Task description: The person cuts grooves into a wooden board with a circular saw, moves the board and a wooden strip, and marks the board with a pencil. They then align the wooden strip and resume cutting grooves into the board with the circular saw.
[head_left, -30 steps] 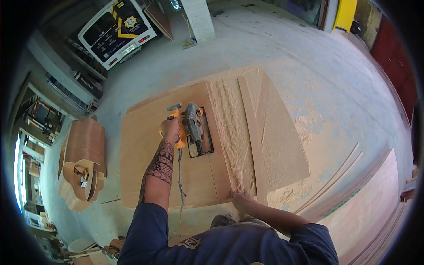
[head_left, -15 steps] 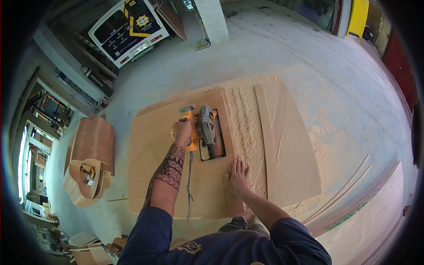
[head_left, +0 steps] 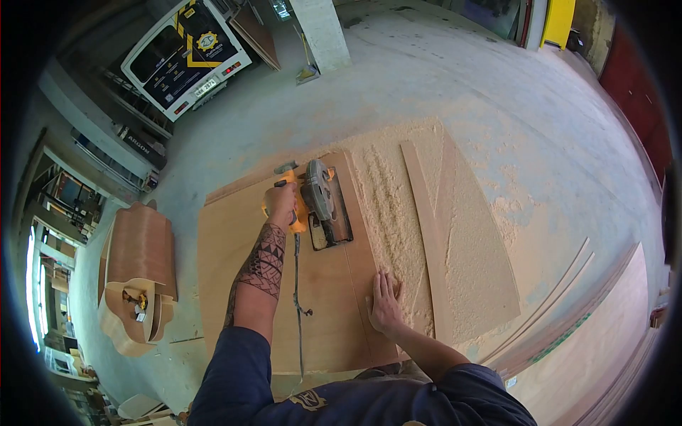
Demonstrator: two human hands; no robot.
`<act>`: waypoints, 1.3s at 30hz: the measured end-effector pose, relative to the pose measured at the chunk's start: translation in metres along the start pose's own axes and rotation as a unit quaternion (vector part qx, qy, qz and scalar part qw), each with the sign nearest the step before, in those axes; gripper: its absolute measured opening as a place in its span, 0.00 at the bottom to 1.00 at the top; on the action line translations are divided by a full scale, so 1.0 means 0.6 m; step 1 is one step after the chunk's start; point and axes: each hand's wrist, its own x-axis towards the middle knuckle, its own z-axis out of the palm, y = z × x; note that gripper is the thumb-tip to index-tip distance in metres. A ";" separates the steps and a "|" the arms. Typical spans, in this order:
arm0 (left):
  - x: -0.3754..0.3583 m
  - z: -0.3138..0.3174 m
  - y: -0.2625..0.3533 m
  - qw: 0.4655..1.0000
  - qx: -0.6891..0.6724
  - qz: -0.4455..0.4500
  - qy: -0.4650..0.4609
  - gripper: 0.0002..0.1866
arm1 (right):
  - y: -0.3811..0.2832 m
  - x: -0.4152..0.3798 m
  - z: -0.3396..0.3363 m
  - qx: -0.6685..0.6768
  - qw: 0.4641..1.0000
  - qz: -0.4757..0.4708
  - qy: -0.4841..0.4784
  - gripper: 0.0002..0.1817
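Observation:
My left hand [head_left: 282,204], on a tattooed forearm, is closed round the handle of a yellow and grey circular saw [head_left: 321,193]. The saw's dark base plate lies flat on a large plywood sheet [head_left: 249,298], close to its far edge. A thin line runs along the sheet from behind the saw toward my body. From the saw's handle a dark power cord [head_left: 298,284] trails back across the wood. My right hand [head_left: 386,304] presses on the sheet's right edge with its fingers stretched out, beside a layer of sawdust [head_left: 387,206].
Right of the sheet lies a long wooden strip [head_left: 423,213] on a sawdust-covered board [head_left: 476,284]. A curved wooden piece [head_left: 142,248] stands at left. Stacked panels [head_left: 597,341] lie at right. A van [head_left: 188,57] and a pillar [head_left: 320,35] stand farther back.
The saw and my left hand have moved forward along the sheet toward its far edge. My right hand stays on the sheet's edge. The whole view has shifted slightly.

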 end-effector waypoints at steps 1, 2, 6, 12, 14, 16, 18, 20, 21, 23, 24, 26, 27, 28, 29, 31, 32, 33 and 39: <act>0.013 0.002 0.002 1.000 -0.002 0.001 -0.005 0.12 | 0.000 0.002 0.001 -0.004 1.000 -0.002 -0.001 0.41; 0.024 0.004 0.004 1.000 -0.003 0.002 -0.006 0.12 | 0.000 0.004 0.001 -0.005 1.000 -0.002 0.001 0.41; 0.056 0.022 0.029 1.000 0.010 0.001 -0.002 0.12 | -0.003 0.002 -0.006 0.016 1.000 -0.002 -0.014 0.41; 0.139 0.036 0.033 1.000 0.015 0.012 -0.005 0.13 | -0.003 0.003 -0.009 0.003 1.000 -0.001 -0.029 0.42; 0.159 0.040 0.037 1.000 0.008 0.011 -0.005 0.13 | -0.005 0.004 -0.010 -0.003 0.999 -0.001 -0.038 0.43; 0.173 0.047 0.046 0.999 0.034 0.022 0.005 0.12 | -0.004 0.005 -0.010 0.000 0.999 0.003 -0.041 0.43; 0.189 0.051 0.052 0.999 0.033 0.026 0.006 0.12 | -0.004 0.005 -0.011 0.001 0.999 0.001 -0.044 0.43; 0.206 0.055 0.056 0.999 0.033 0.029 0.007 0.11 | -0.005 0.005 -0.013 0.001 0.999 -0.001 -0.047 0.43; 0.212 0.060 0.059 0.999 0.010 0.030 0.018 0.13 | -0.005 0.005 -0.013 0.003 0.999 0.002 -0.050 0.43; 0.223 0.064 0.067 0.999 -0.015 0.032 0.029 0.14 | -0.004 0.005 -0.015 0.003 0.999 0.003 -0.052 0.43; 0.232 0.067 0.069 0.999 -0.008 0.039 0.032 0.15 | -0.004 0.005 -0.016 0.012 0.998 0.005 -0.054 0.43; 0.252 0.072 0.076 0.998 0.000 0.047 0.032 0.15 | -0.005 0.006 -0.016 0.021 0.998 0.009 -0.055 0.43; 0.262 0.074 0.076 0.999 0.003 0.040 0.034 0.15 | -0.005 0.005 -0.015 0.020 0.998 0.008 -0.056 0.43; 0.273 0.076 0.077 0.999 0.005 0.035 0.034 0.15 | -0.004 0.005 -0.013 0.019 0.998 0.007 -0.056 0.43; 0.283 0.079 0.077 0.999 0.004 0.037 0.031 0.15 | -0.003 0.007 -0.010 0.017 0.998 0.010 -0.052 0.43; 0.299 0.082 0.076 0.998 0.014 0.045 0.042 0.15 | -0.003 0.007 -0.008 0.022 0.998 0.014 -0.054 0.43; 0.308 0.084 0.075 0.998 0.014 0.044 0.037 0.15 | -0.002 0.006 -0.006 0.020 0.998 0.018 -0.052 0.43; 0.317 0.083 0.076 0.999 -0.002 0.034 0.032 0.15 | -0.002 0.006 -0.007 0.012 0.999 0.014 -0.049 0.43; 0.290 0.069 0.104 1.000 -0.006 0.006 0.004 0.08 | -0.002 0.005 -0.001 -0.024 0.999 0.016 -0.042 0.43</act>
